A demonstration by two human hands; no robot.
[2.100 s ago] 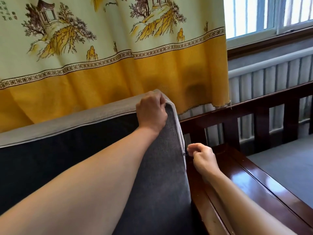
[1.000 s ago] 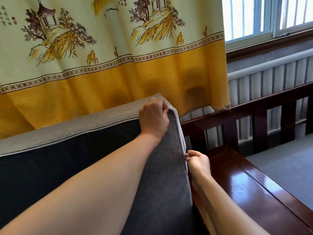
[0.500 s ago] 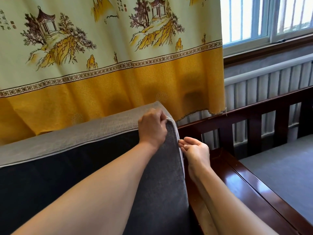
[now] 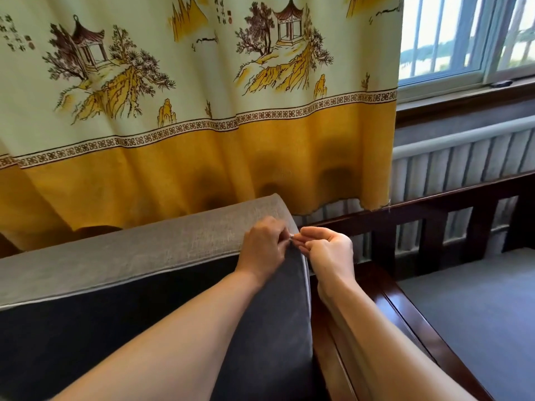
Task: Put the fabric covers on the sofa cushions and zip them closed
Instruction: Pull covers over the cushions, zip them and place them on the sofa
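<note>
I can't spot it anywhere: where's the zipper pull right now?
In the head view, the zipper pull sits at the cushion's upper right corner, pinched between the left hand and right hand.

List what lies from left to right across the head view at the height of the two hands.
Grey cushion cover → left hand gripping its corner → zipper pull pinched at the fingertips → right hand → dark wooden sofa frame → grey seat cushion at the far right.
</note>
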